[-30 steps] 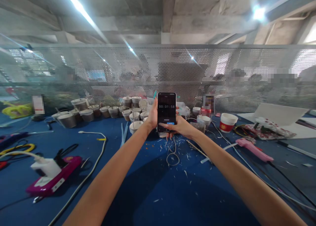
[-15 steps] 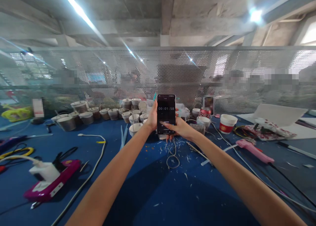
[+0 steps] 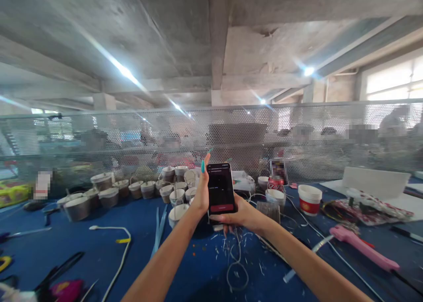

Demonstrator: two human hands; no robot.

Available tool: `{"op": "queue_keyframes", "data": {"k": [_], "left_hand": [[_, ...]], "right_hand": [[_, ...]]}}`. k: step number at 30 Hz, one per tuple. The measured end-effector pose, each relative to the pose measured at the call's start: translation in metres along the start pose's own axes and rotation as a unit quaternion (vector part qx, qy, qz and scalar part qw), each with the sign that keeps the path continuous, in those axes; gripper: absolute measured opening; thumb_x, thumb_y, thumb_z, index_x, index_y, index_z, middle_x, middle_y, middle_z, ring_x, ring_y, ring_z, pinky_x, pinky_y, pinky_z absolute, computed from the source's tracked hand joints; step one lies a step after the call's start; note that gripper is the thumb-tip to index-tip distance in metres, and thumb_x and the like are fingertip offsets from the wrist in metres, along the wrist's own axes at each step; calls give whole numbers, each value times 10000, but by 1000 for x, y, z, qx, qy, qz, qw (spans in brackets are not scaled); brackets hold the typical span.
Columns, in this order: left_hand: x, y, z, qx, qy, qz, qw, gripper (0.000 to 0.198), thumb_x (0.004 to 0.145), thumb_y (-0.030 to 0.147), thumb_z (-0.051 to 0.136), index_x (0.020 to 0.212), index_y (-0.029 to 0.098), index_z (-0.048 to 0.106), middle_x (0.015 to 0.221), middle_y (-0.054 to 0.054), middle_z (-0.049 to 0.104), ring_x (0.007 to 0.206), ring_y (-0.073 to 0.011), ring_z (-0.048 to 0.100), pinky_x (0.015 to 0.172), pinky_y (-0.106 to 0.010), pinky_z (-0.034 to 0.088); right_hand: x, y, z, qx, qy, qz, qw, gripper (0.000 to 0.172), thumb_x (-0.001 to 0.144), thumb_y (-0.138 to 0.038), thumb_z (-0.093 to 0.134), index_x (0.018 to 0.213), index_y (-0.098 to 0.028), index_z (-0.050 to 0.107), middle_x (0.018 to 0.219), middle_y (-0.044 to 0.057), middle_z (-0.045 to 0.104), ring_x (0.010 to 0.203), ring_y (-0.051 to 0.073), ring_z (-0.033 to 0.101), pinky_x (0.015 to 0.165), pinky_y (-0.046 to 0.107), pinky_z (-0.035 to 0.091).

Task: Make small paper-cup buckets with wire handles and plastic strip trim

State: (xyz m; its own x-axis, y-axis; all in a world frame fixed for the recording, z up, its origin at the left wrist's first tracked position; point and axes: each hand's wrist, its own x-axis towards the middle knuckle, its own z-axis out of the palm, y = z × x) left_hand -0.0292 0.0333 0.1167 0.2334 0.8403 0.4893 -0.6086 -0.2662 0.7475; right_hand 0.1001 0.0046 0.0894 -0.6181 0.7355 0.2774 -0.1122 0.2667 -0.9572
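Note:
A dark-screened smartphone stands upright above the blue table, between both hands. Along the phone's left edge, my left hand grips it, with one teal-nailed finger pointing up beside the top corner. My right hand holds the lower right of the phone, its thumb lying across the bottom of the screen and other fingers behind. A reddish bar shows low on the screen; the small text is unreadable. Beneath the hands, a thin pale cable lies looped among white scraps.
Several grey-white cups cluster behind and left. White paper cups with a red band stand right, near a pink glue gun. A white cable and a magenta power strip lie left. A perforated metal screen spans the back.
The view has tilted up, so the phone and hands sit lower in the picture. The phone's screen went from a 00:01:58 timer to a dark page with a reddish bar.

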Motion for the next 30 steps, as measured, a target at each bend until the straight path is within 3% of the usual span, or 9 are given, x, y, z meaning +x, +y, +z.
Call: {"op": "queue_keyframes", "data": {"k": [4, 8, 17, 21, 26, 30], "left_hand": [[-2, 12, 10, 18, -36, 49, 998, 539, 798, 556, 416, 1297, 365, 341, 1179, -57, 577, 809, -246, 645, 683, -401, 518], [-6, 22, 23, 2, -42, 71, 997, 490, 805, 544, 417, 1246, 331, 401, 1210, -70, 553, 896, -259, 628, 732, -414, 509], [-14, 44, 39, -29, -14, 58, 998, 222, 835, 410, 437, 926, 247, 557, 1284, -37, 497, 1030, -288, 575, 757, -430, 509], [-15, 48, 38, 22, 19, 49, 998, 261, 832, 346, 471, 1065, 244, 531, 1263, -78, 510, 1011, -301, 582, 726, -413, 524], [-13, 48, 36, 45, 35, 54, 997, 313, 852, 291, 465, 1162, 249, 472, 1212, -80, 547, 967, -259, 608, 761, -381, 517], [-11, 46, 33, 36, 10, 67, 997, 382, 855, 397, 428, 1194, 224, 455, 1230, -109, 523, 978, -277, 598, 778, -401, 509]], "right_hand": [[-3, -11, 4, -17, -14, 0, 1000, 480, 614, -350, 731, 962, -197, 437, 587, -60, 569, 438, 104, 574, 390, 193, 431], [-7, -25, 6, -12, -22, 6, 1000, 514, 626, -333, 723, 1004, -214, 396, 653, -48, 583, 455, 106, 589, 393, 193, 438], [-15, -37, 11, 18, -63, 44, 997, 548, 681, -324, 689, 1106, -266, 348, 737, -30, 580, 463, 86, 576, 395, 180, 448], [-15, -37, 12, 38, -71, 56, 995, 517, 728, -369, 642, 1147, -274, 353, 784, -9, 578, 455, 72, 555, 392, 176, 443], [-13, -39, 14, 70, -49, 59, 995, 608, 747, -474, 591, 1238, -241, 317, 876, 30, 582, 442, 42, 513, 408, 180, 438], [-15, -30, 12, 109, -19, 78, 991, 700, 801, -642, 342, 1335, -215, 192, 701, 22, 599, 466, 110, 571, 422, 217, 447]]}}
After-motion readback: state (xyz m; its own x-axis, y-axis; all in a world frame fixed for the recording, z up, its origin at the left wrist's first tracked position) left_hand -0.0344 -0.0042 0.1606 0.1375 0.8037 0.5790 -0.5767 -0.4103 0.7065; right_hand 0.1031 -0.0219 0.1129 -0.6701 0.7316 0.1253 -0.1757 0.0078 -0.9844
